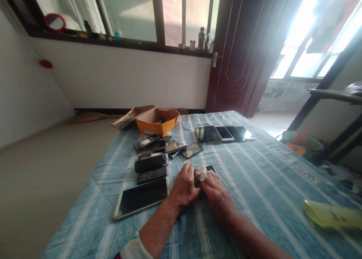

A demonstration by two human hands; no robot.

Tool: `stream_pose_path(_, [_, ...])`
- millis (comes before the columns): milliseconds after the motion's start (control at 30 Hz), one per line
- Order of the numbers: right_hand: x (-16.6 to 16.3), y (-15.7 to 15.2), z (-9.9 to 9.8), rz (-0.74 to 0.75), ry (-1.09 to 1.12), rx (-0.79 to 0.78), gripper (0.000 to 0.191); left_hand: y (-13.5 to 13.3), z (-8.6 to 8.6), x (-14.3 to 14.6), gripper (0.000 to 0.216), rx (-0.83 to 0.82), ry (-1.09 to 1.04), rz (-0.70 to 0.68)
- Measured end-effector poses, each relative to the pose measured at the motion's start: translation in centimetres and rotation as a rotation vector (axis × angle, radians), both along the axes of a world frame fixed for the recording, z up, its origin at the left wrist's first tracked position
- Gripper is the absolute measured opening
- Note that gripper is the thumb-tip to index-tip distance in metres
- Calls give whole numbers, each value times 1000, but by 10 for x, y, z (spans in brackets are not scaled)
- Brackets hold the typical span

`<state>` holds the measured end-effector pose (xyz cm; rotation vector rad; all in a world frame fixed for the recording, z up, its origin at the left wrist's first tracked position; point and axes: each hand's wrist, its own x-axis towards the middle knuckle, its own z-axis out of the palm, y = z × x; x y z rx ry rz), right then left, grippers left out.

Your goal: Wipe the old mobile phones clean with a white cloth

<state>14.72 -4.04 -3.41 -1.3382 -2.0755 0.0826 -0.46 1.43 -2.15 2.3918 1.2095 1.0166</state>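
At the front middle of the bed, my left hand (185, 187) is closed on the left side of a dark mobile phone (210, 169) lying on the sheet. My right hand (217, 195) presses a crumpled white tissue (201, 173) against that phone, its fingers closed on the tissue. Both hands cover most of the phone. Left of my left hand lies a white tablet (143, 198) with a dark screen. Beyond it are a black keypad phone (152, 174), a dark phone case (149, 162) and a loose pile of older phones (175, 146). A grey touchscreen phone (193, 150) lies just past my hands.
An open orange cardboard box (158, 127) stands at the far edge of the striped blue sheet (254, 183). A row of several smartphones (224, 133) lies right of it. A yellow packet (332, 214) is at the right. Behind are a dark red door (240, 43) and a window ledge with bottles.
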Motion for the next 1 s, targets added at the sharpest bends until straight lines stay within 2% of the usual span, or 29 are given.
stream_pose_path(100, [-3,-3,2,41,0,2,44,-1,1,0,29,-3,23,-8])
stream_pose_path(367, [24,15,-1,-107,-37,-25,42,-3,0,-3,42,0,84,-1])
stream_pose_path(500, [24,15,-3,-153,-74,-41,43,-4,2,-8,49,-24,50,-34])
stream_pose_path(667, [2,7,0,-50,-66,-41,40,-5,8,-14,53,-94,26,-80])
stream_pose_path(833, [-20,2,5,90,-66,-28,37,-1,8,-16,53,-51,12,-99])
stream_pose_path(933, [-14,5,8,90,-52,-31,38,0,10,-17,52,-46,19,-103])
stream_pose_path(1000, [-3,9,9,32,-47,-48,39,0,13,-17,47,-51,24,-115])
